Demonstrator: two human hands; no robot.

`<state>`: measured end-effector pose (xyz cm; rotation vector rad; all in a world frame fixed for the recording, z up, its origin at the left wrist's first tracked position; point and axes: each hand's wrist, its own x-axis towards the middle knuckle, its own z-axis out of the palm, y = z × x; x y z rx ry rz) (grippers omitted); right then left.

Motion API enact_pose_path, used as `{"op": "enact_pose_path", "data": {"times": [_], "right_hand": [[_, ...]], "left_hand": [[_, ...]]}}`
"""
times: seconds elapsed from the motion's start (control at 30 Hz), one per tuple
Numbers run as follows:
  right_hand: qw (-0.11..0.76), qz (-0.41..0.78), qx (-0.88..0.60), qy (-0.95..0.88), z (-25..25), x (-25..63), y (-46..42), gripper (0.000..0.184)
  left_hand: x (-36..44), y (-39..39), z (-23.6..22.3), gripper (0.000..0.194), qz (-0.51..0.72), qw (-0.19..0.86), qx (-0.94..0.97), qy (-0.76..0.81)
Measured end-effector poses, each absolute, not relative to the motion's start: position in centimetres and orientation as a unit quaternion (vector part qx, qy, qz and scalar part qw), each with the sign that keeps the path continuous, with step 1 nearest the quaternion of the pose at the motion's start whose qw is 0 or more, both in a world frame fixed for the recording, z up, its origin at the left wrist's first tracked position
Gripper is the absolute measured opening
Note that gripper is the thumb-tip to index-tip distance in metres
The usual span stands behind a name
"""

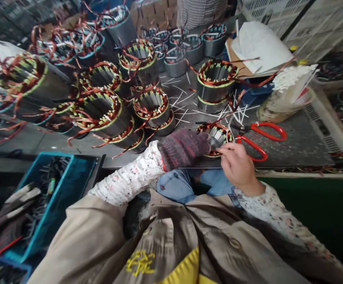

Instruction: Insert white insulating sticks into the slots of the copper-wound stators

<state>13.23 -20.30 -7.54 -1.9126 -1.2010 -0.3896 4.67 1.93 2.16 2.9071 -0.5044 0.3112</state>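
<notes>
Beige jacket, cropped below. Left hand, gloved, touches a wire-wound ring, finger spread unclear; right hand pinches narrowly there, contents hidden.

Near edge of the table: my gloved left hand hides part of the wound ring. Detail at my right hand's fingertips too small to tell. White crate blurred.

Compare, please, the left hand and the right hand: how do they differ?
The left hand wears a dark, reddish knitted glove; the right hand is bare. The left hand is at the left of the small wire-wound ring, the right hand at its right, nearer the red-handled tool. Both come from white patterned sleeves.
</notes>
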Motion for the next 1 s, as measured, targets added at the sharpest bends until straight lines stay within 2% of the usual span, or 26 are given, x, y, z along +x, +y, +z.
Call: {"op": "enact_pose_path", "data": {"times": [0.07,0.17,0.23,0.3,0.43,0.57,0.63,0.73,0.83,1.0], "right_hand": [[0.42,-0.143,-0.758,-0.479,-7.0,13.2,-20.4,0.026],[0.469,-0.184,-0.742,-0.443,-6.0,15.0,-20.8,0.016],[0.509,-0.238,-0.748,-0.352,-5.4,18.0,-21.1,0.015],[0.531,-0.268,-0.767,-0.241,-4.9,22.3,-21.1,0.014],[0.481,-0.262,-0.821,-0.162,-4.0,30.5,-20.6,0.011],[0.429,-0.243,-0.849,-0.191,-3.4,33.6,-20.1,0.01],[0.433,-0.242,-0.844,-0.206,-3.0,33.2,-20.5,0.008],[0.49,-0.234,-0.814,-0.208,-2.4,31.0,-21.3,0.003],[0.553,-0.231,-0.77,-0.219,-1.8,26.9,-22.1,0.006],[0.525,-0.221,-0.734,-0.37,-2.1,17.3,-23.5,0.015]], "left_hand": [[4.9,1.2,2.5,0.023,0.083,0.068,0.976,-0.192],[5.2,1.1,3.4,0.014,0.082,0.082,0.962,-0.248],[5.4,1.7,3.5,0.011,0.095,0.095,0.948,-0.29],[5.8,2.4,3.0,0.018,0.106,0.101,0.935,-0.322],[6.6,3.0,0.5,0.024,0.106,0.129,0.924,-0.344],[5.6,1.5,-2.2,0.026,0.209,0.138,0.932,-0.264],[4.8,0.3,-3.2,0.022,0.269,0.137,0.927,-0.224],[4.4,-1.2,-4.0,0.01,0.354,0.143,0.906,-0.183],[4.8,-2.2,-4.2,0.012,0.409,0.139,0.888,-0.158],[4.6,-3.1,-4.0,0.017,0.405,0.136,0.898,-0.11]]}}
